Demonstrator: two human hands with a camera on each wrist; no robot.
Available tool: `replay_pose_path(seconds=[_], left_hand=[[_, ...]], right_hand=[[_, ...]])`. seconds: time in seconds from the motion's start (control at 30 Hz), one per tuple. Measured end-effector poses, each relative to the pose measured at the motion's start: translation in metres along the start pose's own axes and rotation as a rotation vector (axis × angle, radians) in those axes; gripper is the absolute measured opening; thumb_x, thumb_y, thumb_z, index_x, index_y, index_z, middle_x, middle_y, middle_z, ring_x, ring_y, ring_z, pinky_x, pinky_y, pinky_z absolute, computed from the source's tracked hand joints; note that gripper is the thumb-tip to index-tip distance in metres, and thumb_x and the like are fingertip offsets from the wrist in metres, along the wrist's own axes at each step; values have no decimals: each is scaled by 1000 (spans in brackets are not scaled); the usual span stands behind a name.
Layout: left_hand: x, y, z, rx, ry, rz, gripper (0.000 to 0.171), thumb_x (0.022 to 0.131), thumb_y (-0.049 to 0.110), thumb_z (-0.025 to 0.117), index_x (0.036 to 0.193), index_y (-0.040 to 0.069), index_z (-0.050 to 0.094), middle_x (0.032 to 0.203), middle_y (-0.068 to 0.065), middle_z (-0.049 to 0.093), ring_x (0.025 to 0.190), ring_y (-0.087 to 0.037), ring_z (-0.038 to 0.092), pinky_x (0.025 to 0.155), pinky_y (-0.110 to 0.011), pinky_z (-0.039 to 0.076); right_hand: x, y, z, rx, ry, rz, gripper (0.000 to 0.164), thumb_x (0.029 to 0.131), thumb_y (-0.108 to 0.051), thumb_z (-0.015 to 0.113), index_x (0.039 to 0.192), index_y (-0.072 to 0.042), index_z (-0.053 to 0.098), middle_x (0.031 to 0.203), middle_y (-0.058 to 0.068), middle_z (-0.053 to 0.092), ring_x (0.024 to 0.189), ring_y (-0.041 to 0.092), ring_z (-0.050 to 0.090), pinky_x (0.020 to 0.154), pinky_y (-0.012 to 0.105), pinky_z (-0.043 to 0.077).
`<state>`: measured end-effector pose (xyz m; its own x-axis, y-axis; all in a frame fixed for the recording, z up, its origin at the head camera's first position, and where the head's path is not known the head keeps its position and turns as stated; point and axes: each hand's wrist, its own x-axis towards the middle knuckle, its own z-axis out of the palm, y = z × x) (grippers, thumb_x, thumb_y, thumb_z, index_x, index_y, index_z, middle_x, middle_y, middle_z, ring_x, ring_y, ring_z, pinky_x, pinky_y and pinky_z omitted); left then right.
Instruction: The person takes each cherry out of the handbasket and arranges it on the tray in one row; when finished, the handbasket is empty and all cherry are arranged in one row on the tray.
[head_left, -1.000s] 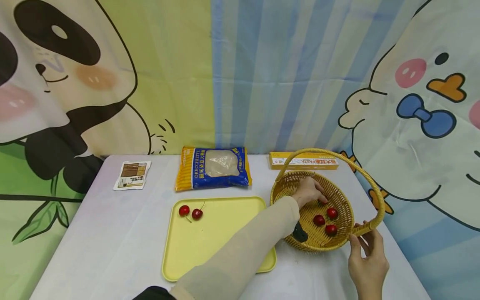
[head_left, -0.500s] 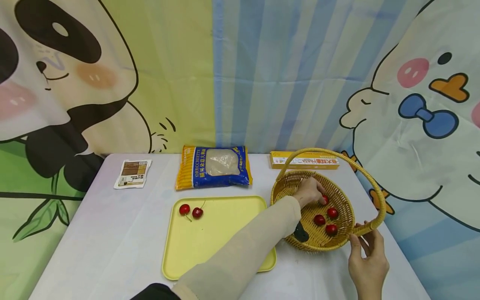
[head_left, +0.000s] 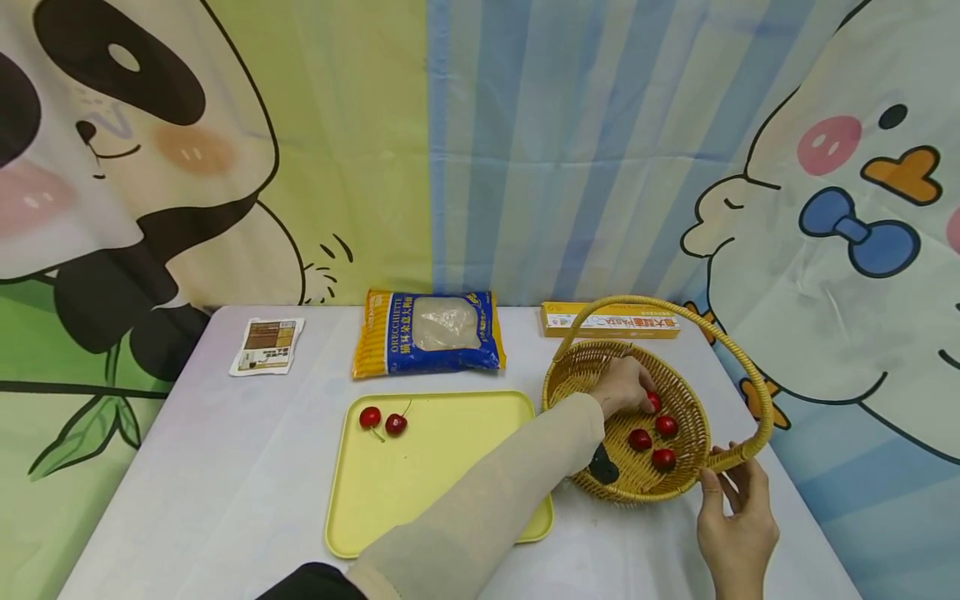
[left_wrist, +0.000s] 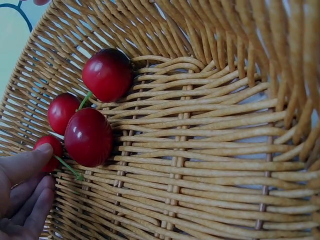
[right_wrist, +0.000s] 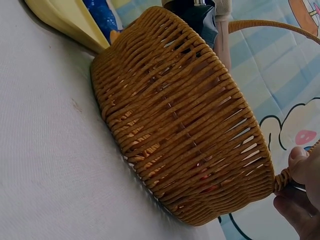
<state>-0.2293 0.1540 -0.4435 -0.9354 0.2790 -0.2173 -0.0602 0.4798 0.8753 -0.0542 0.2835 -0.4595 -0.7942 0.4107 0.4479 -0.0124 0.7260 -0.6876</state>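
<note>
Inside a round wicker basket [head_left: 628,482] with a tall hooped handle [head_left: 675,306], my left hand [head_left: 621,385] pinches a red cherry [head_left: 654,402] near the far right wall. The left wrist view shows the thumb [left_wrist: 35,157] on that cherry [left_wrist: 55,143], its green stem pointing toward the basket floor. Beside it lie three more cherries, one dark red [left_wrist: 89,137] closest to the fingers. Outside the basket, my right hand [head_left: 738,517] grips the foot of the handle at the rim, with thumb and fingers around it in the right wrist view.
A yellow tray [head_left: 405,500] stands left of the basket, partly under my left sleeve [head_left: 487,500], with two stemmed cherries [head_left: 395,425] at its far left corner. Behind are a blue and yellow pasta bag [head_left: 442,333], a yellow pasta box [head_left: 611,320] and a small packet [head_left: 267,347].
The cherry at my left fingertips shows more than a second ago, as the fingers have shifted slightly. My right hand stays on the handle and the basket has not moved.
</note>
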Motion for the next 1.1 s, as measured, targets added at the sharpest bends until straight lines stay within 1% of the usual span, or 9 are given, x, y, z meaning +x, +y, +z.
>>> replay_pose_path(seconds=[0.13, 0.27, 0.4, 0.5, 0.63, 0.7, 0.87, 0.93, 1.1], left_hand=[[0, 1, 1, 6, -21, 5, 19, 82, 5, 89, 98, 12, 83, 111, 2, 72, 86, -11, 62, 66, -26, 54], [0, 1, 2, 39, -57, 30, 24, 82, 8, 89, 104, 13, 81, 104, 5, 72, 92, -11, 65, 69, -27, 56], [-1, 0, 4, 61, -75, 56, 31, 82, 8, 89, 111, 13, 81, 106, 4, 73, 93, -10, 66, 70, -25, 56], [-1, -1, 5, 60, -79, 62, 30, 83, 7, 89, 111, 12, 80, 107, 3, 73, 91, -10, 65, 68, -25, 56], [0, -2, 5, 59, -68, 62, 26, 83, 8, 89, 107, 12, 81, 104, 4, 72, 85, -10, 63, 64, -24, 54], [1, -3, 5, 65, -64, 61, 25, 83, 9, 89, 106, 12, 81, 103, 4, 73, 85, -9, 63, 64, -24, 54], [0, -1, 4, 82, -78, 53, 27, 85, 12, 88, 111, 13, 81, 110, 3, 75, 94, -12, 67, 69, -25, 57], [-1, 0, 4, 85, -86, 47, 26, 86, 12, 87, 112, 13, 81, 112, 3, 75, 95, -12, 68, 70, -26, 57], [-1, 0, 4, 69, -88, 37, 23, 87, 11, 86, 109, 12, 80, 112, 1, 72, 88, -12, 65, 66, -26, 55]], right_hand=[[0, 1, 0, 1, 1, -5, 57, 101, -5, 67, 154, -14, 47, 140, 13, 65, 118, -29, 41, 101, 2, 42], [0, 1, 0, -7, -1, 1, 58, 101, -6, 66, 154, -16, 47, 141, 13, 64, 119, -29, 41, 102, 4, 43], [-1, 0, 0, -5, 0, 6, 58, 101, -5, 66, 155, -17, 46, 141, 12, 64, 119, -28, 42, 102, 3, 43], [-1, 0, 1, 2, 4, -1, 57, 100, -4, 67, 154, -14, 47, 139, 14, 65, 118, -28, 42, 101, 2, 42], [-1, -1, 1, 7, 3, -8, 56, 100, -4, 67, 152, -11, 48, 137, 16, 66, 117, -29, 41, 101, 3, 42], [-1, -1, 1, 5, 3, -8, 55, 100, -4, 67, 152, -11, 49, 136, 15, 66, 117, -29, 40, 101, 3, 42], [0, -1, 0, 2, 4, -8, 55, 100, -4, 67, 152, -11, 49, 137, 15, 66, 117, -29, 41, 101, 2, 42], [0, -2, 0, 0, 5, -4, 55, 100, -4, 67, 152, -11, 49, 137, 15, 66, 117, -29, 41, 101, 2, 42], [-1, -1, 0, -5, 9, 2, 53, 101, -6, 66, 152, -10, 49, 136, 16, 66, 117, -29, 40, 101, 3, 42]])
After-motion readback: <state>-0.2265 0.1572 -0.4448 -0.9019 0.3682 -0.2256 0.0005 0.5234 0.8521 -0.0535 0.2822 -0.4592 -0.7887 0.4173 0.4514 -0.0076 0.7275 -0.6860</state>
